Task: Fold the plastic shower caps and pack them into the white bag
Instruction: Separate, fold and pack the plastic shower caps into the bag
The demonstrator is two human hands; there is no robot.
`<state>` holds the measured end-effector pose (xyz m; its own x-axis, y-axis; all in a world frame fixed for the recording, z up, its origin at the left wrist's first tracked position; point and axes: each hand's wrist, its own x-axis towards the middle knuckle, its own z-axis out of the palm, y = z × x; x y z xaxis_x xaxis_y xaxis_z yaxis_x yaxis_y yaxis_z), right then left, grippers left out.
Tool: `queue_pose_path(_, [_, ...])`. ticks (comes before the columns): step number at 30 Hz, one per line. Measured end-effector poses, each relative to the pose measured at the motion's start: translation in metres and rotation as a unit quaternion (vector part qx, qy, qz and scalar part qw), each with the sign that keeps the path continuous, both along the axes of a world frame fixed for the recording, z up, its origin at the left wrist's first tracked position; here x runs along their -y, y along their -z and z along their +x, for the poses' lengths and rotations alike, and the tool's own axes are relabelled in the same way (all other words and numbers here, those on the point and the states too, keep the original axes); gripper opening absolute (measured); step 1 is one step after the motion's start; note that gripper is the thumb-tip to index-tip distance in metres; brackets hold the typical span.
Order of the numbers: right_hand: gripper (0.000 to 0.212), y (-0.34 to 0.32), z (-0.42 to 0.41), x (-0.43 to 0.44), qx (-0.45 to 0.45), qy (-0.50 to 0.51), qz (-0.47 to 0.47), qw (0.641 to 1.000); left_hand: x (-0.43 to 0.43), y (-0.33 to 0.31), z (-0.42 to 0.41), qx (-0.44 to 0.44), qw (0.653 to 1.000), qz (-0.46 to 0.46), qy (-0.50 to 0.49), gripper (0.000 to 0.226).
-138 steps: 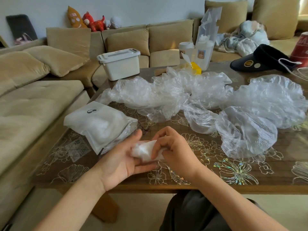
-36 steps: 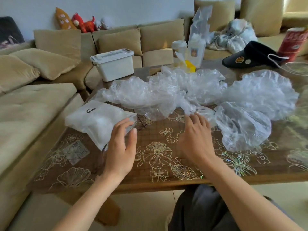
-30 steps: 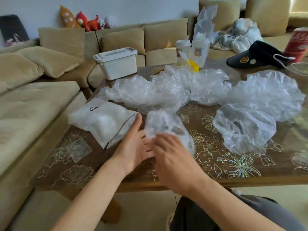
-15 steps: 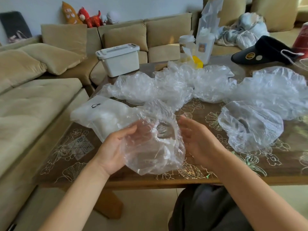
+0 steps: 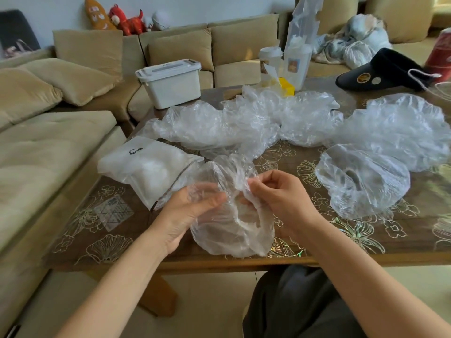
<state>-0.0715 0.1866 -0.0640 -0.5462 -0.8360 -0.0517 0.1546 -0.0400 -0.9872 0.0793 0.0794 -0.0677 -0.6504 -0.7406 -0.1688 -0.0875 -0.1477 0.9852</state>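
Observation:
A clear crinkled shower cap [image 5: 227, 230] hangs between my hands above the table's near edge, its elastic opening facing me. My left hand [image 5: 188, 211] holds its left side, fingers partly under the film. My right hand [image 5: 280, 198] pinches the gathered rim at the top. The white bag [image 5: 144, 167], bulging and marked with a small black logo, lies on the table just left of my left hand. Several loose shower caps [image 5: 244, 123] are heaped across the middle of the table, and one more loose cap [image 5: 361, 181] sits to the right of my right hand.
The wooden table [image 5: 366, 240] has a floral glass top. At its far side stand a white lidded box [image 5: 170, 81], cups and a clear packet [image 5: 297, 52], a black visor [image 5: 380, 71] and a red can [image 5: 439, 54]. A beige sofa [image 5: 48, 142] runs along the left.
Earlier a small folded cap went toward the white bag. My right hand then pulled a fresh cap from the heap; both hands now hold it lower and nearer, right fingers pinching its rim.

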Motion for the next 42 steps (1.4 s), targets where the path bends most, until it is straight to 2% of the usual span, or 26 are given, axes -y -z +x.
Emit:
queue_pose_path(2, [0.016, 0.000, -0.002, 0.000, -0.019, 0.022, -0.006, 1.000, -0.004, 0.001, -0.007, 0.011, 1.000, -0.006, -0.007, 0.090])
queue_pose_path(3, [0.017, 0.001, -0.003, 0.000, -0.020, 0.024, -0.011, 0.999, -0.006, 0.001, -0.010, 0.016, 1.000, -0.007, -0.016, 0.089])
queue_pose_path(6, [0.021, 0.004, -0.006, 0.002, -0.042, 0.044, -0.021, 0.998, -0.009, -0.001, -0.015, 0.011, 0.998, 0.012, -0.062, 0.057])
queue_pose_path(10, [0.022, 0.010, -0.015, 0.005, -0.140, 0.105, 0.012, 0.985, -0.003, -0.004, -0.007, 0.042, 0.998, 0.026, -0.043, 0.049])
queue_pose_path(14, [0.021, 0.010, -0.020, 0.006, -0.136, 0.099, 0.019, 0.986, 0.006, -0.005, 0.006, 0.061, 0.997, 0.045, 0.012, 0.022])
queue_pose_path(17, [0.025, 0.011, -0.022, 0.006, -0.167, 0.103, 0.026, 0.980, 0.012, -0.010, 0.013, 0.060, 0.994, 0.077, 0.038, 0.023])
queue_pose_path(21, [0.015, 0.014, -0.025, 0.010, -0.244, 0.133, 0.059, 0.959, 0.014, -0.019, 0.018, 0.074, 0.992, 0.093, 0.042, 0.029])
queue_pose_path(22, [0.014, 0.015, -0.026, 0.012, -0.261, 0.140, 0.072, 0.952, 0.011, -0.021, 0.017, 0.093, 0.994, 0.056, 0.015, 0.030])
queue_pose_path(23, [0.014, 0.016, -0.027, 0.015, -0.276, 0.146, 0.085, 0.946, 0.008, -0.019, 0.017, 0.123, 0.992, -0.020, -0.025, 0.031])
queue_pose_path(24, [0.017, 0.017, -0.028, 0.018, -0.290, 0.149, 0.099, 0.940, 0.005, -0.018, 0.016, 0.166, 0.974, -0.140, -0.070, 0.033])
queue_pose_path(26, [0.031, 0.020, -0.029, 0.024, -0.319, 0.151, 0.131, 0.926, -0.010, -0.023, 0.009, 0.225, 0.871, -0.423, -0.111, 0.041])
queue_pose_path(27, [0.038, 0.020, -0.030, 0.026, -0.332, 0.159, 0.140, 0.919, -0.017, -0.026, 0.002, 0.208, 0.830, -0.510, -0.095, 0.042])
queue_pose_path(28, [0.040, 0.019, -0.030, 0.027, -0.346, 0.175, 0.139, 0.911, -0.021, -0.026, -0.008, 0.181, 0.812, -0.552, -0.059, 0.040])
queue_pose_path(31, [0.036, 0.020, -0.030, 0.025, -0.391, 0.180, 0.107, 0.896, -0.017, -0.019, -0.047, 0.144, 0.825, -0.545, 0.030, 0.031])
queue_pose_path(33, [0.044, 0.026, -0.029, 0.023, -0.458, 0.080, 0.123, 0.877, -0.008, -0.006, -0.064, 0.181, 0.817, -0.545, 0.048, 0.034])
queue_pose_path(36, [0.066, 0.037, -0.030, 0.016, -0.513, -0.067, 0.198, 0.833, 0.001, 0.023, -0.058, 0.258, 0.800, -0.534, 0.089, 0.050])
queue_pose_path(39, [0.083, 0.036, -0.032, 0.014, -0.539, -0.140, 0.266, 0.787, 0.000, 0.039, -0.029, 0.272, 0.794, -0.530, 0.118, 0.065])
queue_pose_path(42, [0.084, 0.029, -0.035, 0.011, -0.536, -0.186, 0.305, 0.765, -0.002, 0.038, -0.009, 0.289, 0.803, -0.505, 0.130, 0.069])
